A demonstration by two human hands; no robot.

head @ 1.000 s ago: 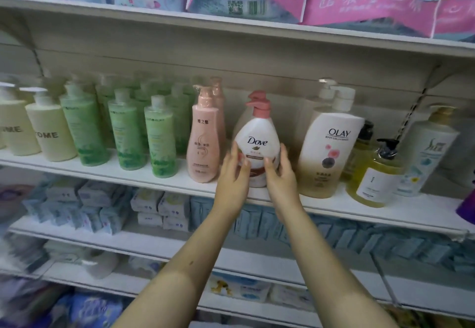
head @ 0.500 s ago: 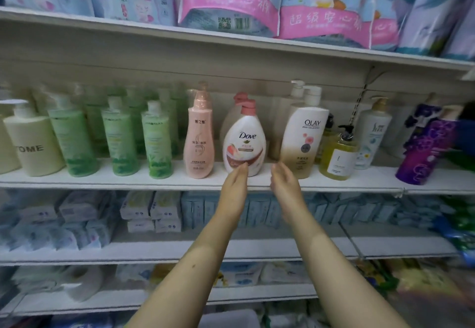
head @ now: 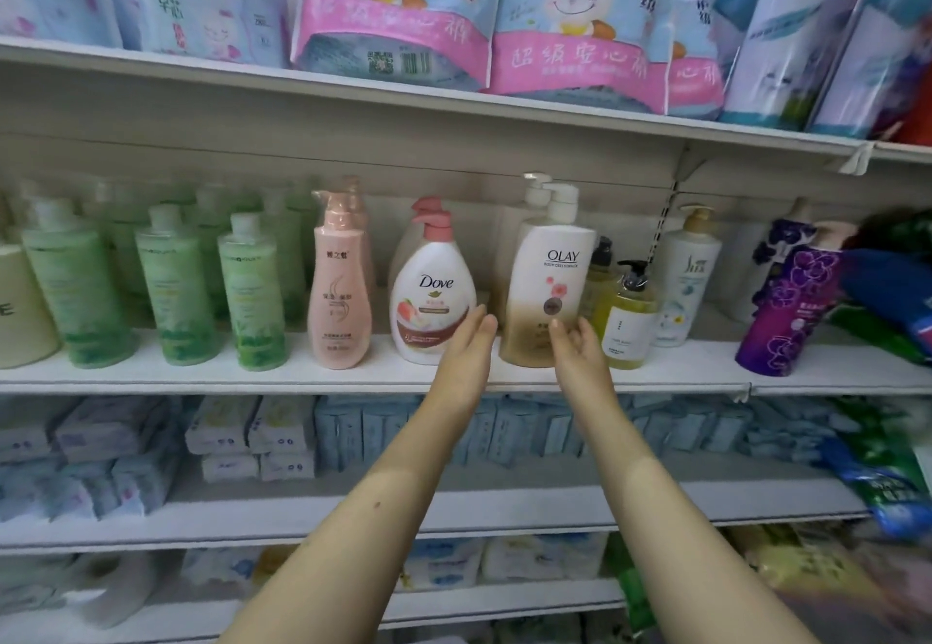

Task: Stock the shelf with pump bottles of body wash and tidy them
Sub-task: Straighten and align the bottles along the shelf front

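Note:
A white Dove pump bottle with a pink pump stands upright on the middle shelf. To its right stands a white-and-gold Olay pump bottle. My left hand reaches up with straight fingers between the two bottles, its fingertips at the Dove bottle's right side. My right hand is in front of the Olay bottle's lower right, fingers relaxed and holding nothing. Whether either hand touches a bottle I cannot tell.
A pink pump bottle and several green bottles stand left of the Dove. A yellow bottle, a white one and a tilted purple one are right. Tissue packs fill the shelf above.
Both hands let go of the Dove bottle, dropped back from the shelf, then shifted right toward the Olay bottle. The view has pulled back and panned right.

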